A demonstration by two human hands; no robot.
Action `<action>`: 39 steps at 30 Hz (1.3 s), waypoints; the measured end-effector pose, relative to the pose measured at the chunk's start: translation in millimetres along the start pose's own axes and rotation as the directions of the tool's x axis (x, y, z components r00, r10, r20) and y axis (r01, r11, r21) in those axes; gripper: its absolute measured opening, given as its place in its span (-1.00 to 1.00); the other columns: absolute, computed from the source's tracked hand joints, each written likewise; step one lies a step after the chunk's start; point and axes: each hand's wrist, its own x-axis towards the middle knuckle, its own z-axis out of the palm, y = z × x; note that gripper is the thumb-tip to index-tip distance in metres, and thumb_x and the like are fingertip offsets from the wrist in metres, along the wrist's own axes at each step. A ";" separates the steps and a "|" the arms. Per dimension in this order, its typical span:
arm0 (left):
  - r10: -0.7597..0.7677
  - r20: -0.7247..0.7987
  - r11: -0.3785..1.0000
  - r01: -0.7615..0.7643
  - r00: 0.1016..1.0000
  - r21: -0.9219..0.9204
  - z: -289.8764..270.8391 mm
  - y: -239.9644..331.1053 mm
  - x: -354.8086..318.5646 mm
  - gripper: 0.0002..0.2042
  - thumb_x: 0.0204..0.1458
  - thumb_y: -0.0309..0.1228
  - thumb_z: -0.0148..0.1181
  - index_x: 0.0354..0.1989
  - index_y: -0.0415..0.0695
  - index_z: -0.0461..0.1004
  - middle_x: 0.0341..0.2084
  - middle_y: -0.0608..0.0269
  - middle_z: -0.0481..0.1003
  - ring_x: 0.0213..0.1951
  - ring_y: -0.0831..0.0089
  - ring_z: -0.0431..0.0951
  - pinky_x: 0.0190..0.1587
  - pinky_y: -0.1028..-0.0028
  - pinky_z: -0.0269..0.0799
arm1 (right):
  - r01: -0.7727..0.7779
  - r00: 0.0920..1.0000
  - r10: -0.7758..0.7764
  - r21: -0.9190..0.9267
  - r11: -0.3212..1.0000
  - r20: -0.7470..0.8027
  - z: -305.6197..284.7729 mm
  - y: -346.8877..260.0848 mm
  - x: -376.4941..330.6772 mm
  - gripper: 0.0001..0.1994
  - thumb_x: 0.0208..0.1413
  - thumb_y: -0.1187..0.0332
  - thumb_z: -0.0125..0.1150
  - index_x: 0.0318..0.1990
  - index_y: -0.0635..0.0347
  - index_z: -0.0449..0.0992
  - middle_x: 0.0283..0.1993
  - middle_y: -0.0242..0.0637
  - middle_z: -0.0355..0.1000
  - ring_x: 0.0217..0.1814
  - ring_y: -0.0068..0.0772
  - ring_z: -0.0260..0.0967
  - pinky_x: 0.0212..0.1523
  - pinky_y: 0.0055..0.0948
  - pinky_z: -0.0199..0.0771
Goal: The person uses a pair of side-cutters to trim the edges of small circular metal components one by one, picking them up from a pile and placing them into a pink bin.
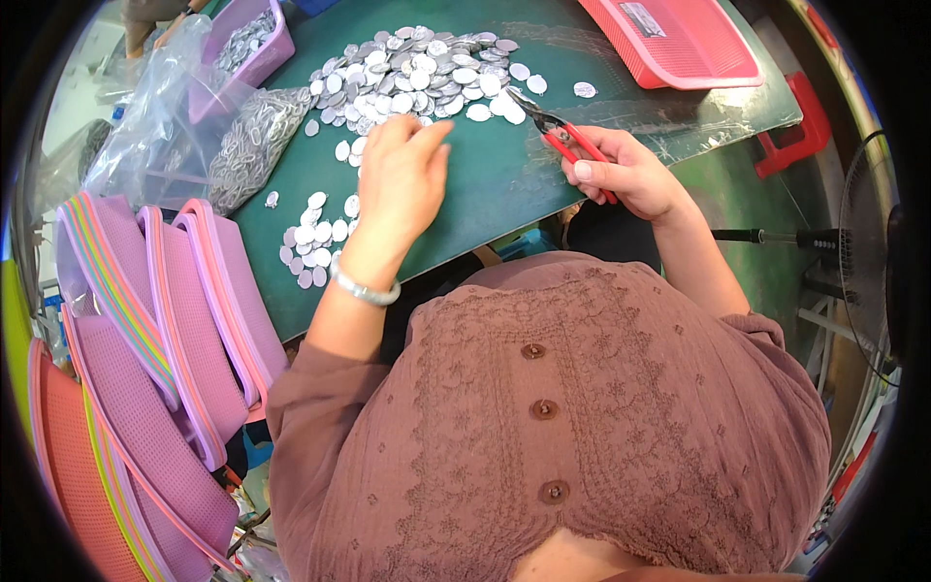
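Left of the pile point(417, 73) of oval silver discs, a purple basket point(279, 50) holds small grey pieces, and a clear bag point(254, 145) nearer the pile bulges with grey clips. Right of the pile sits a pink basket point(689, 58). Nearer than the pile and to its left, more baskets point(199, 339) stand nested beside the worktop point(504, 184).

At the pile's near edge, the left hand point(398, 179) has its fingers point(429, 139) bent, thumb and forefinger slightly apart; their tips are partly hidden, so I cannot tell whether they hold a disc. Right of the pile, the right hand point(635, 175) has its fingers closed round red-handled pliers point(585, 143), whose tips reach the pile's right edge; whether they grip a disc is unclear.

Green surface shows between the hands. A small cluster point(315, 238) of discs lies nearer than the pile, toward the worktop's near edge.
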 end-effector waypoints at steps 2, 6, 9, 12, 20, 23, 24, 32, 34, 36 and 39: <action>0.001 0.025 1.000 -0.001 1.000 -0.018 15.0 2.5 17.6 -0.81 -0.12 -0.48 0.18 -0.27 -0.11 0.51 -0.39 0.14 0.40 -0.27 0.16 0.38 -0.20 0.30 0.31 | 0.005 1.000 -0.004 -0.017 1.000 0.007 0.3 -1.6 0.7 -0.51 -0.05 0.18 0.21 -0.01 0.31 0.33 -0.41 -0.45 0.30 -0.50 -0.72 0.16 -0.52 -0.72 0.18; -0.071 0.082 0.996 0.066 0.994 0.060 32.1 6.3 34.0 -0.81 -0.13 -0.47 0.19 -0.28 -0.09 0.52 -0.41 0.14 0.39 -0.26 0.16 0.39 -0.20 0.29 0.32 | 0.036 0.999 -0.036 0.028 0.999 0.018 -1.2 0.4 0.7 -0.53 -0.03 0.20 0.22 -0.01 0.30 0.34 -0.45 -0.48 0.28 -0.53 -0.73 0.15 -0.53 -0.73 0.18; -0.104 0.140 0.990 0.089 0.985 0.108 35.0 7.1 37.7 -0.80 -0.15 -0.44 0.21 -0.28 -0.08 0.52 -0.43 0.15 0.39 -0.25 0.16 0.39 -0.20 0.30 0.32 | 0.044 0.999 -0.045 0.057 0.997 0.017 -3.3 2.3 0.6 -0.55 -0.02 0.21 0.24 -0.02 0.27 0.37 -0.53 -0.55 0.23 -0.57 -0.76 0.14 -0.55 -0.74 0.16; -0.140 0.184 0.987 0.121 0.973 0.107 33.5 8.0 37.9 -0.81 -0.17 -0.43 0.24 -0.31 -0.10 0.52 -0.43 0.15 0.39 -0.25 0.17 0.40 -0.20 0.30 0.33 | 0.048 0.998 -0.050 0.063 0.997 0.035 -4.6 2.7 1.2 -0.56 -0.02 0.21 0.24 -0.02 0.27 0.37 -0.54 -0.55 0.23 -0.58 -0.76 0.14 -0.56 -0.74 0.16; -0.179 0.164 0.984 0.174 0.970 0.039 33.2 9.5 31.3 -0.82 -0.19 -0.43 0.26 -0.39 -0.19 0.46 -0.41 0.17 0.42 -0.29 0.22 0.43 -0.24 0.33 0.35 | 0.050 0.998 -0.053 0.074 0.996 0.042 -6.9 5.4 2.3 -0.53 -0.03 0.21 0.24 0.02 0.28 0.36 -0.53 -0.53 0.25 -0.57 -0.76 0.14 -0.55 -0.74 0.16; -0.296 0.219 0.946 0.318 0.930 -0.072 31.8 10.9 30.6 -0.84 -0.16 -0.47 0.25 -0.41 -0.22 0.43 -0.45 0.20 0.45 -0.39 0.34 0.46 -0.32 0.40 0.37 | 0.062 0.997 -0.065 0.078 0.995 0.030 -5.4 4.6 1.5 -0.51 -0.03 0.21 0.24 0.03 0.28 0.35 -0.53 -0.53 0.26 -0.57 -0.76 0.14 -0.55 -0.74 0.16; -0.361 0.285 0.896 0.415 0.888 -0.159 27.8 13.9 31.9 -0.86 -0.14 -0.49 0.24 -0.42 -0.23 0.42 -0.46 0.20 0.45 -0.43 0.38 0.46 -0.36 0.43 0.37 | 0.063 0.997 -0.065 0.078 0.995 0.029 -5.3 4.7 1.5 -0.52 -0.03 0.21 0.24 0.03 0.28 0.35 -0.53 -0.53 0.26 -0.57 -0.76 0.14 -0.55 -0.74 0.16; -0.380 0.566 -0.100 0.576 0.732 -0.812 19.9 12.1 17.5 -0.89 0.01 -0.59 0.10 -0.31 -0.20 0.32 -0.31 -0.02 0.50 -0.25 0.27 0.55 -0.16 0.44 0.51 | 0.055 0.998 -0.057 0.065 0.996 0.034 -5.3 3.7 1.5 -0.51 -0.02 0.22 0.24 0.04 0.29 0.34 -0.52 -0.54 0.25 -0.56 -0.77 0.14 -0.54 -0.75 0.16; -0.383 0.574 -0.157 0.562 0.723 -0.812 11.7 19.2 17.3 -0.92 0.04 -0.56 0.06 -0.30 -0.21 0.33 -0.29 -0.05 0.49 -0.23 0.24 0.55 -0.14 0.42 0.50 | 0.055 0.998 -0.057 0.060 0.997 0.031 -5.2 3.9 1.5 -0.50 -0.02 0.22 0.24 0.05 0.29 0.34 -0.52 -0.54 0.25 -0.57 -0.77 0.14 -0.54 -0.75 0.16; -0.375 0.588 -0.215 0.550 0.716 -0.807 7.2 22.4 15.9 -0.93 0.08 -0.52 0.01 -0.29 -0.22 0.33 -0.26 -0.08 0.48 -0.20 0.20 0.54 -0.12 0.39 0.49 | 0.053 0.998 -0.054 0.059 0.997 0.030 -4.9 3.9 1.4 -0.50 -0.02 0.22 0.24 0.06 0.29 0.33 -0.52 -0.54 0.25 -0.57 -0.77 0.13 -0.54 -0.75 0.16; -0.347 0.607 -0.297 0.531 0.714 -0.794 5.0 22.2 13.7 -0.89 0.13 -0.47 -0.08 -0.28 -0.24 0.33 -0.23 -0.14 0.46 -0.16 0.13 0.52 -0.10 0.34 0.48 | 0.048 0.998 -0.050 0.058 0.997 0.029 -4.4 3.5 1.1 -0.49 -0.02 0.23 0.24 0.07 0.29 0.32 -0.52 -0.54 0.25 -0.57 -0.76 0.13 -0.54 -0.75 0.16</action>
